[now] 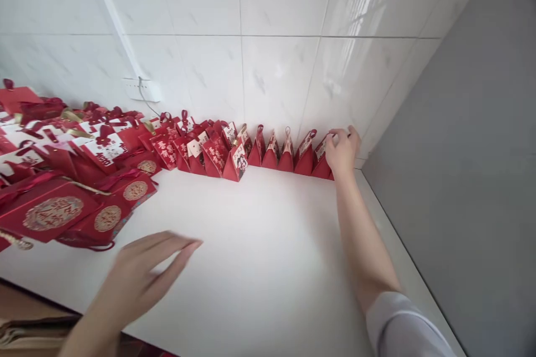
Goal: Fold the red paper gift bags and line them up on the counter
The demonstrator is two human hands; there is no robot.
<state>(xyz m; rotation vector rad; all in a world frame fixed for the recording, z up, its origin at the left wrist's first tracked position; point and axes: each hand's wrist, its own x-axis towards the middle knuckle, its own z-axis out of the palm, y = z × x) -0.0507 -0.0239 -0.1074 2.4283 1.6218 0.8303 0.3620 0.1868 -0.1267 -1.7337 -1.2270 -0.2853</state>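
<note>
My right hand (344, 150) reaches to the far right end of a row of small red gift boxes along the wall. Its fingers are curled over the last red gift box, which they mostly hide. Just left of it stands another red gift box (321, 166) with a pale printed tag. My left hand (144, 270) hovers above the white tabletop (251, 256), thumb and fingertips pinched together, slightly blurred. Nothing shows between them.
A dense pile of red gift boxes (54, 209) with ribbons and tags covers the left side. Behind them a white power strip (141, 90) with a grey cable is on the tiled wall (276, 67). A grey panel (469, 150) bounds the right side.
</note>
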